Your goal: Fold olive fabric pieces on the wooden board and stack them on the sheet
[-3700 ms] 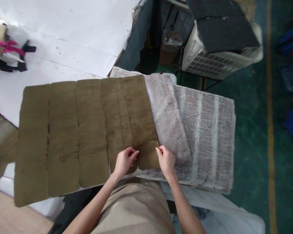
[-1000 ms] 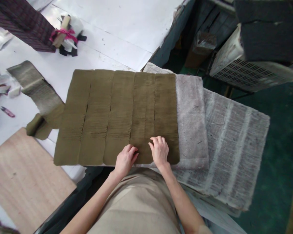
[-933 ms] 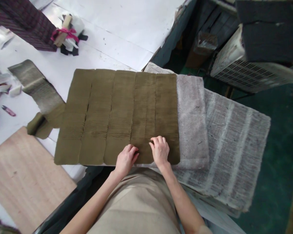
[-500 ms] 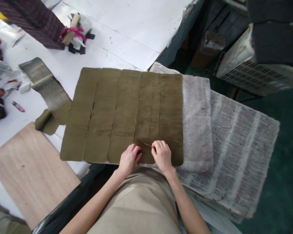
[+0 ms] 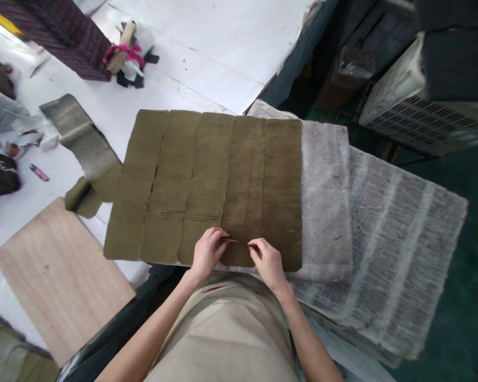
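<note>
Rows of overlapping olive fabric pieces [image 5: 211, 164] lie across a grey felt-like board [image 5: 326, 201]. Near the front edge, my left hand [image 5: 209, 254] pinches the left end of a lifted olive piece. My right hand [image 5: 267, 262] pinches the same piece at its right end, thumb and fingertips together. The piece's raised edge stretches between the two hands, just above the row beneath it.
Under the felt board sits a larger striped grey board [image 5: 398, 239]. On the white table [image 5: 207, 48] are a plywood sheet [image 5: 63, 281], small pink snips [image 5: 39, 172], olive scraps [image 5: 83, 196] and a pink-tied bundle [image 5: 127, 53]. A white crate [image 5: 406, 101] stands back right.
My left hand has moved slightly up and my right hand slightly down and right, with the piece's edge now raised between them. The whole view has shifted a little.
</note>
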`<action>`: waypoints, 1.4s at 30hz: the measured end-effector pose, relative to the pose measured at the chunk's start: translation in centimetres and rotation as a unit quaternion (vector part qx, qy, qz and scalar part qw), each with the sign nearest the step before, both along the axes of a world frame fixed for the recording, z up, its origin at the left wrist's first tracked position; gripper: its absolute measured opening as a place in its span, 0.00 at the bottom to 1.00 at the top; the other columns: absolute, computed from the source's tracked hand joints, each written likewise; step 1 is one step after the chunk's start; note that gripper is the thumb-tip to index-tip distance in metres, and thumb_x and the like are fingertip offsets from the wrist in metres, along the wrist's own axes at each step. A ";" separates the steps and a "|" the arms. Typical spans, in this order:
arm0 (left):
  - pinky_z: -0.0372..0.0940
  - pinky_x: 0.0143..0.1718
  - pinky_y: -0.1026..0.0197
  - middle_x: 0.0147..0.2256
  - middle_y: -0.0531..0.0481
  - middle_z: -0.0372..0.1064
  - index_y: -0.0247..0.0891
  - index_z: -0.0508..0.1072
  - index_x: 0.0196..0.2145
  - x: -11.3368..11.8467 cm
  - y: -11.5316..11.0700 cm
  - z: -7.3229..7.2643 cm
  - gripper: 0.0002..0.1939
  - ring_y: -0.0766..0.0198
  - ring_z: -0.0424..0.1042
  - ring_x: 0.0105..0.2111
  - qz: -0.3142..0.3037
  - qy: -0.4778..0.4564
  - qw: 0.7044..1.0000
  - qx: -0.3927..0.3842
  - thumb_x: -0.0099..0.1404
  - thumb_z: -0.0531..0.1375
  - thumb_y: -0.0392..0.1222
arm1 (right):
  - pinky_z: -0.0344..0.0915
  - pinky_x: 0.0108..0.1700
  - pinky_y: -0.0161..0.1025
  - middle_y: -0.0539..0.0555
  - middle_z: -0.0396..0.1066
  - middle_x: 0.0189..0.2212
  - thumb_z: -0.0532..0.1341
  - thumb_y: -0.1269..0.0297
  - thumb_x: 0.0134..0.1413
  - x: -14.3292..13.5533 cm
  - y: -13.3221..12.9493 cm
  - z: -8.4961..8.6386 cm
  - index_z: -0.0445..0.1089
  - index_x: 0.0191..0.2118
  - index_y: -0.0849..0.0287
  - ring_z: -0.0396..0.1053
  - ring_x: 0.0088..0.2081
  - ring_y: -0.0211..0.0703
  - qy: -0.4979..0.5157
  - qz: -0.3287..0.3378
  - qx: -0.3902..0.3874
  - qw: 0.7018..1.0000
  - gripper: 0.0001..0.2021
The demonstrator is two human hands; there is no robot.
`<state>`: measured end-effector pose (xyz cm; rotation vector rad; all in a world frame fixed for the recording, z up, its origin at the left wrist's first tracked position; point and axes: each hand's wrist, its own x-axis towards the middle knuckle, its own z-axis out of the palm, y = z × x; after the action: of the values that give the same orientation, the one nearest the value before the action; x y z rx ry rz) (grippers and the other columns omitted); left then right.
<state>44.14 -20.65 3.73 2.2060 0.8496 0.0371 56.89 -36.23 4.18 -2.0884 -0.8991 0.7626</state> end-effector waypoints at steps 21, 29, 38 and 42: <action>0.47 0.22 0.66 0.16 0.58 0.56 0.39 0.60 0.21 -1.6 0.2 -2.1 0.20 0.69 0.53 0.19 0.056 0.129 0.984 -0.110 0.61 0.55 0.55 | 0.63 0.34 0.35 0.55 0.74 0.38 0.55 0.67 0.61 0.0 1.7 -0.2 0.58 0.56 0.59 0.74 0.34 0.43 -0.080 -0.049 -0.211 0.973 0.18; 0.48 0.22 0.65 0.17 0.56 0.63 0.39 0.64 0.22 -1.2 0.2 -1.4 0.18 0.68 0.59 0.19 0.058 0.175 0.980 -0.082 0.61 0.56 0.54 | 0.62 0.32 0.34 0.55 0.75 0.39 0.54 0.66 0.62 -0.3 1.7 -0.5 0.57 0.56 0.58 0.74 0.34 0.42 -0.108 -0.039 -0.220 0.969 0.17; 0.49 0.22 0.66 0.17 0.56 0.66 0.39 0.64 0.23 -1.3 0.2 -1.4 0.19 0.67 0.62 0.19 0.060 0.182 0.977 -0.097 0.61 0.54 0.57 | 0.61 0.31 0.33 0.53 0.75 0.39 0.56 0.66 0.62 -0.3 1.8 -0.7 0.58 0.56 0.58 0.74 0.33 0.41 -0.121 -0.052 -0.212 0.968 0.17; 0.49 0.23 0.66 0.16 0.55 0.64 0.39 0.63 0.21 -1.4 0.4 -1.3 0.22 0.67 0.62 0.19 0.042 0.180 0.980 -0.080 0.65 0.49 0.57 | 0.61 0.31 0.33 0.53 0.75 0.39 0.57 0.66 0.61 -0.3 1.9 -0.6 0.58 0.55 0.58 0.74 0.34 0.41 -0.117 -0.057 -0.213 0.968 0.17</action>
<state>42.76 -20.27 2.45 2.0544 1.1005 -0.3877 56.54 -34.31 3.53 -2.6295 -0.7766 0.7035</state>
